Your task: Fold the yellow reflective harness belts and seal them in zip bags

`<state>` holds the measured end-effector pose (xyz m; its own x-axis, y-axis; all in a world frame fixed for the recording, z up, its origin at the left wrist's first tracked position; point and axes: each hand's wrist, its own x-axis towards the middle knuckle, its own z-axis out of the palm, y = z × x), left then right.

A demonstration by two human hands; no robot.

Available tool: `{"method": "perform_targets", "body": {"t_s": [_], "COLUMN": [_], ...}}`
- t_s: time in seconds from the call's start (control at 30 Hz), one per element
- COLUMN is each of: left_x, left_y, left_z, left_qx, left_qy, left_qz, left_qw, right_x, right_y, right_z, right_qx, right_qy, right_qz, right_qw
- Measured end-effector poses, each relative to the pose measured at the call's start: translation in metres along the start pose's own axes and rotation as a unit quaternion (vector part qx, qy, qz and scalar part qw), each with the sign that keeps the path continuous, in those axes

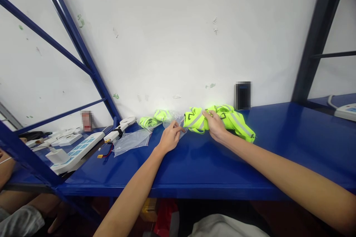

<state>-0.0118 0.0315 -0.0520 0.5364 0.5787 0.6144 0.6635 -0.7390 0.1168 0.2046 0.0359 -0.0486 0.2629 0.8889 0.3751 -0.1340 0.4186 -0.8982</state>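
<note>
My right hand (216, 125) is closed on a bunched yellow-green reflective vest (236, 123) with grey stripes, its thumb on top of the folded cloth. Part of the vest spreads loosely to the right over the blue tabletop (211, 166). Just left of it, my left hand (170, 137) pinches the edge of a clear plastic bag (180, 120), close to the vest's folded end. My left fingers partly hide the bag. Behind that hand lie rolled yellow-green reflective pieces (148, 122), and a flat clear bag (133, 142) rests to the left.
A small white fan (128, 121) and a battery with a yellow connector (104, 152) lie at left. Beyond them are a power strip (80, 152) and a blue frame post (91, 70). A dark upright object (243, 96) stands by the wall. Another person's arm (6, 164) shows far left.
</note>
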Motion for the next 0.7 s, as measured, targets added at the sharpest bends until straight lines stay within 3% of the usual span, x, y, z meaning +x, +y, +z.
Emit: {"method": "perform_targets", "body": {"t_s": [0.1, 0.2, 0.33, 0.53, 0.7], "left_x": [0.001, 0.003, 0.003, 0.003, 0.004], "left_y": [0.002, 0.004, 0.011, 0.019, 0.023], "left_z": [0.002, 0.002, 0.002, 0.005, 0.007], "left_qx": [-0.026, -0.053, -0.055, -0.001, 0.043], "left_qy": [0.07, 0.119, 0.12, 0.068, 0.103], "left_qz": [-0.05, -0.063, -0.013, 0.066, 0.081], "left_qw": [0.996, 0.99, 0.991, 0.996, 0.99], "right_x": [-0.007, -0.013, -0.013, -0.008, -0.013], "right_y": [-0.004, -0.007, -0.006, -0.001, -0.011], "right_z": [0.004, 0.007, 0.006, 0.003, 0.002], "right_qx": [-0.004, -0.091, -0.187, -0.215, -0.239], "right_qy": [-0.024, -0.054, -0.027, 0.051, 0.056], "right_qz": [0.033, 0.008, -0.035, -0.044, -0.102], "right_qw": [0.999, 0.994, 0.981, 0.974, 0.964]}}
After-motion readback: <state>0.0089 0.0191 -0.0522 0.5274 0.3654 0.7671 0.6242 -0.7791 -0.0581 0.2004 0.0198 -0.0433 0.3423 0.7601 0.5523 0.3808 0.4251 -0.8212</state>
